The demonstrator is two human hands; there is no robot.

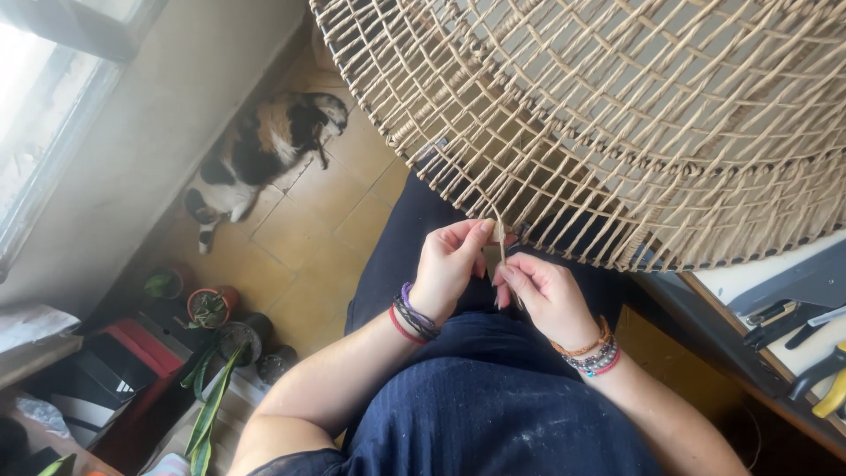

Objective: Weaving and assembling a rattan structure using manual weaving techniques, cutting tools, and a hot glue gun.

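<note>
strand pinched at the basket's rim

dark blue apron [493,414] fills the lap below. both hands meet just under the woven cane basket [617,115] edge: left hand [445,269] and right hand [546,295] fingertips closed on one cane strand [501,242], which runs near-upright from the fingers into the weave above.

Tiled floor [308,238], tan square tiles. Calico cat [256,154] lies stretched out on it near the wall [176,115], below the window. Lower left on the floor: small potted plants [210,307] in a cluster, one red pot, darker pots [240,339] beside it, long green leaves [207,414] leaning over them. A red and black box [132,357] sits next to the pots. At right, table [775,278] with a pale top; black-handled tools [775,317] and yellow-handled pliers [828,388] lie on it near the edge.
</note>
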